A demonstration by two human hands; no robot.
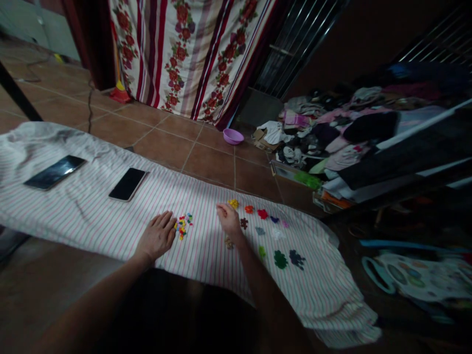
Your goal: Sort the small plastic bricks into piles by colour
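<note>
My left hand [157,235] lies flat on the striped cloth [96,216], fingers stretched out. Its fingertips are beside a loose heap of small mixed-colour pieces [182,227]. My right hand [228,219] is over the cloth next to the small yellow pile [233,202], thumb and fingers drawn together; anything between them is too small to see. Small single-colour piles lie around and right of it: orange [249,209], red [262,214], dark blue [274,219], brown [244,223], grey [260,230], light green [261,252], dark green [280,259] and others. A beige pile [229,243] sits beside my right wrist.
On the cloth's left part lie a phone [128,185] and a dark tablet-like device [55,172]. Beyond the tiled floor hangs a floral curtain [184,59]. A purple basin [233,136] stands on the floor, left of heaped clothes [342,128]. A red dustpan [120,93] is by the curtain.
</note>
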